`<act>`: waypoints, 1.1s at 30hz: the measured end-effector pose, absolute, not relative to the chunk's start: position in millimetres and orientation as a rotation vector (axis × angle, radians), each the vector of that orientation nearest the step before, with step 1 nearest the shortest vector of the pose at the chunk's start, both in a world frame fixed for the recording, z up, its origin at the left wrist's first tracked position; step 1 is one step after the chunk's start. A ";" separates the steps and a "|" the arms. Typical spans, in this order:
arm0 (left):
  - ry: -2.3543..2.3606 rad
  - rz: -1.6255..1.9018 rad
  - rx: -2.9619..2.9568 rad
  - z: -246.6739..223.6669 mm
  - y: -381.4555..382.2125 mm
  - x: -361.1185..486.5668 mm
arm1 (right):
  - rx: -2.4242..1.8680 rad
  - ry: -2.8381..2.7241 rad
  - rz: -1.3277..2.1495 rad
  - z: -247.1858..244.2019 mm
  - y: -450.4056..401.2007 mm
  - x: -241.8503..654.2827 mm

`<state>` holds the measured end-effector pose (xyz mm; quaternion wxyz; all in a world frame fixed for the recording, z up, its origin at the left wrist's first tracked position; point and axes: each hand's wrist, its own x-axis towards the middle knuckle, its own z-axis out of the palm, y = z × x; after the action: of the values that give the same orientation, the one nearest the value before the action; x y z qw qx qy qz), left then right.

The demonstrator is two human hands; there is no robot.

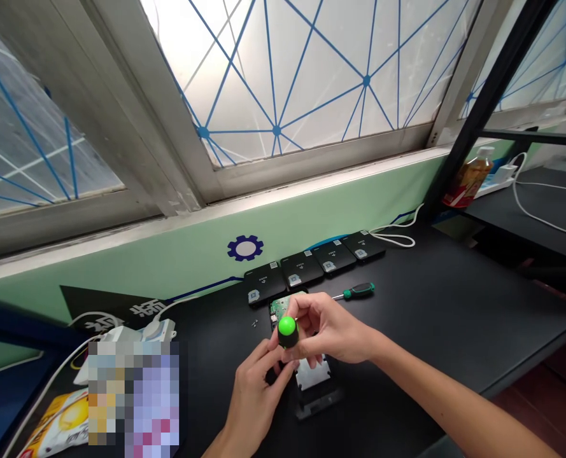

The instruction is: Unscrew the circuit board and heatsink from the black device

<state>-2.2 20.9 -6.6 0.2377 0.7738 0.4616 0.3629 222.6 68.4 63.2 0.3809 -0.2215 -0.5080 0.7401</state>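
Note:
My right hand [328,331] closes its fingers around a screwdriver [287,327], seen end-on with a bright green rounded cap on a black handle. Its tip is hidden. Just below and to the left, my left hand [258,381] has thumb and fingers pinched together close to the handle; what they grip is hidden. Behind my hands, partly covered, lies a green circuit board [279,306] in a dark case. A silver metal plate [314,372] with dark edges shows under my right hand, a dark strip-shaped part [318,405] in front of it.
Several flat black boxes [302,268] stand in a row along the wall. A second screwdriver [359,291], green and black, lies right of the board. Small screws [254,323] lie to its left. A white power strip [161,331] and a yellow packet [65,416] occupy the left side.

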 end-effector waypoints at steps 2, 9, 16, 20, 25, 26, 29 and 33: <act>1.251 1.021 2.136 -5.7 21.8 -2.4 | -0.558 -1.317 1.950 64.5 69.6 224.3; 1.215 1.040 2.138 -2.8 22.3 -1.6 | -0.521 -1.392 1.948 72.5 64.5 224.7; 1.264 0.991 2.113 -7.3 21.0 -1.6 | -0.588 -1.181 1.819 64.0 59.7 213.9; 1.274 1.025 2.132 -6.7 23.0 -0.4 | -0.583 -1.260 1.822 64.5 62.0 216.8; 1.239 1.005 2.106 -2.8 22.5 1.0 | -0.628 -1.408 1.722 69.5 62.7 221.3; 1.233 0.997 2.092 -2.6 22.1 1.0 | -0.640 -1.421 1.698 70.3 62.8 221.7; 1.231 0.972 2.069 -2.7 21.2 0.1 | -0.655 -1.446 1.690 72.0 63.5 222.2; 1.260 0.964 2.104 -1.9 21.6 -0.3 | -0.616 -1.431 1.784 74.9 63.4 223.8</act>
<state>-0.3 21.6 -1.9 0.2503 0.7730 0.4629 0.3542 223.8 63.4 74.9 0.3770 -0.2410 -0.5595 0.6977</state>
